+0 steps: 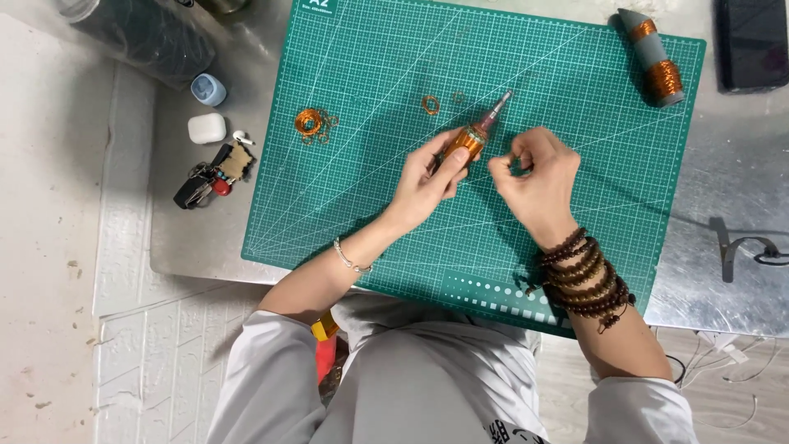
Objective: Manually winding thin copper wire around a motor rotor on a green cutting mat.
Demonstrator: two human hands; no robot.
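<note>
My left hand (427, 177) grips a tapered grey mandrel wound with copper wire (478, 134), its tip pointing up and to the right. My right hand (534, 173) sits just to the right of it, fingers pinched together, seemingly on a thin wire end that is too fine to make out. Both hands hover over a green cutting mat (370, 66). On the mat lie a small copper wire ring (431, 104) and a tangled copper wire coil (310, 123).
A second grey cone wound with copper wire (656, 59) lies at the mat's top right. Left of the mat are a white earbud case (206, 128), keys (209, 174) and a small blue object (208, 89). A dark phone (752, 41) and pliers (744, 247) lie at right.
</note>
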